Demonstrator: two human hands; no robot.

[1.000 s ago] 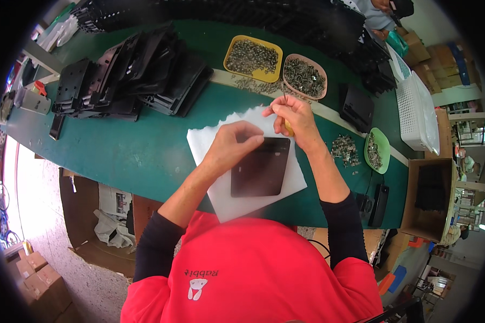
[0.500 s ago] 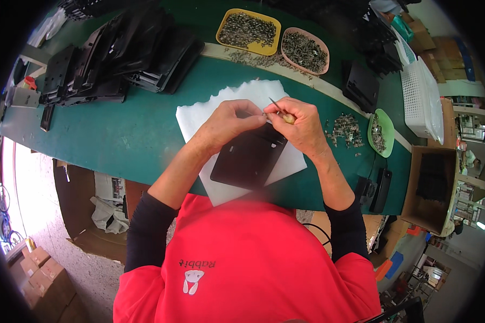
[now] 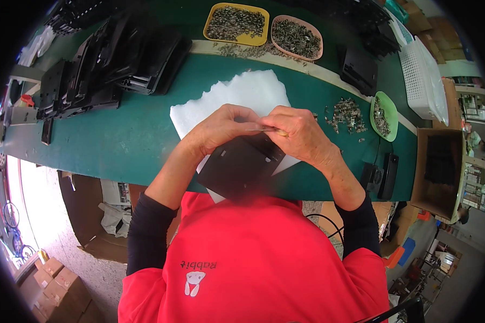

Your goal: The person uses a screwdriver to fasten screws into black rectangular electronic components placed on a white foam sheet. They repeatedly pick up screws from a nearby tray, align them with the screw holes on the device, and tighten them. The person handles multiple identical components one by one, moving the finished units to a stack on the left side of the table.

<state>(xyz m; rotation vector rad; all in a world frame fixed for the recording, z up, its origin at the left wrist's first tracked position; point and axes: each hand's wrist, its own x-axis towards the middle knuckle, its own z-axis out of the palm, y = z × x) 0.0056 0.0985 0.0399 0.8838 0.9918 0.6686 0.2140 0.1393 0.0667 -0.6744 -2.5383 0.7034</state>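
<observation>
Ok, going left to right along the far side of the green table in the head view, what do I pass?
Stack of black plastic panels → yellow tray of small metal parts → pink tray of small metal parts → single black panel → green dish → white plastic basket.

Flat black plastic panel (image 3: 241, 164) with small cut-outs, lying on white foam sheet (image 3: 237, 97), thin metal piece (image 3: 261, 129) just above it

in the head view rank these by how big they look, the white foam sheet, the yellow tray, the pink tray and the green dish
1. White foam sheet, clearly largest.
2. Yellow tray and pink tray: they look about alike, so I won't rank them.
3. Green dish, smallest, though fisheye bending near the rim makes this less sure.
</observation>
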